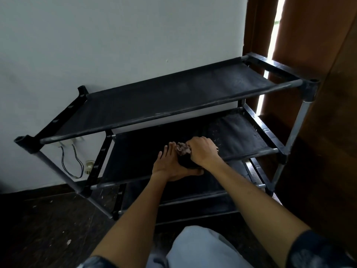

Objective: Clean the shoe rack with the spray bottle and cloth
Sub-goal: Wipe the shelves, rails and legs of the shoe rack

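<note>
A black shoe rack (173, 93) with fabric shelves and grey metal tubes stands against the white wall. Its top shelf is dusty. My right hand (202, 151) is closed around a crumpled cloth (182, 148) on the front part of the second shelf (241, 132). My left hand (170, 165) lies just left of the cloth, fingers spread, cupping a dark part of the cloth from below at the shelf's front bar. No spray bottle is in view.
A wooden door (328, 113) stands at the right, close to the rack's right posts. Loose wires (71, 161) hang from a wall box behind the rack's left side. The floor (48, 229) is dark. My knee (202, 248) is at the bottom.
</note>
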The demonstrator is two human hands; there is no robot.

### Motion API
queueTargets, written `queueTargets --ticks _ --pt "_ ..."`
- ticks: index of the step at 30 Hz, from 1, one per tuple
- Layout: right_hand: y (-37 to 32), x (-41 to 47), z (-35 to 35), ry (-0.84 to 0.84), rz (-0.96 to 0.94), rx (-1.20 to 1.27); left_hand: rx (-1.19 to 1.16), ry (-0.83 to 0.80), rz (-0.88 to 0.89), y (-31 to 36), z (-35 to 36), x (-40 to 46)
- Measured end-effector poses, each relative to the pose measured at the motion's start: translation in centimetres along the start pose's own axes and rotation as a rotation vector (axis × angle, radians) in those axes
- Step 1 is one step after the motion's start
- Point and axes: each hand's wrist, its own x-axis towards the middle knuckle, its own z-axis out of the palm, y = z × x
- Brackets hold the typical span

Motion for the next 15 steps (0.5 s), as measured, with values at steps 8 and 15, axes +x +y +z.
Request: queueTargets --ticks 8,15 --pt "1.9 7.9 -0.9 0.11 0.056 -0.079 0.042 0.058 0.012 -0.7 0.5 0.6" --pt "1.8 -0.1 -2.3 -0.204 0.101 -0.035 0.027 -0.001 0.002 -0.7 0.6 1.0"
